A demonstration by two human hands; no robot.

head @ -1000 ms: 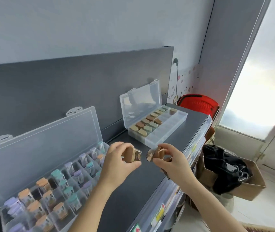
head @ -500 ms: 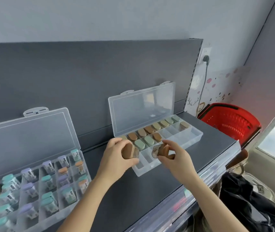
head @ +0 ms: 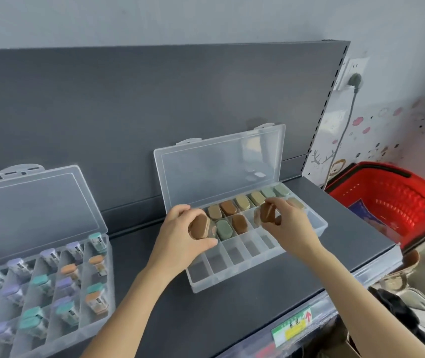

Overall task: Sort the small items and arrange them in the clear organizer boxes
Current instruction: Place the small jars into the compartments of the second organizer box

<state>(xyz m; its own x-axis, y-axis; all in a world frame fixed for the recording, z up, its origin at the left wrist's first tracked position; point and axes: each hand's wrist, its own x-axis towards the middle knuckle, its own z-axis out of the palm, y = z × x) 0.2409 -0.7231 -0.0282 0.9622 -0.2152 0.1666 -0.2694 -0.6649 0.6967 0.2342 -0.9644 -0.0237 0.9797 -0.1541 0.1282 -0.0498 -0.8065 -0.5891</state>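
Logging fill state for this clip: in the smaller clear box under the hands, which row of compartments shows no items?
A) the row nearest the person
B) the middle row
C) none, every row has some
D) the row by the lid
A: the front row of the smaller box shows only bare cells, while the lid-side row and the middle row hold brown and green pieces.

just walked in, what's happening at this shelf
A person is filling the small clear organizer box on the dark shelf. Their left grip holds one brown capped item over its left end; the right grip pinches a second brown item above the middle row. The back row looks mostly filled, the front row empty.
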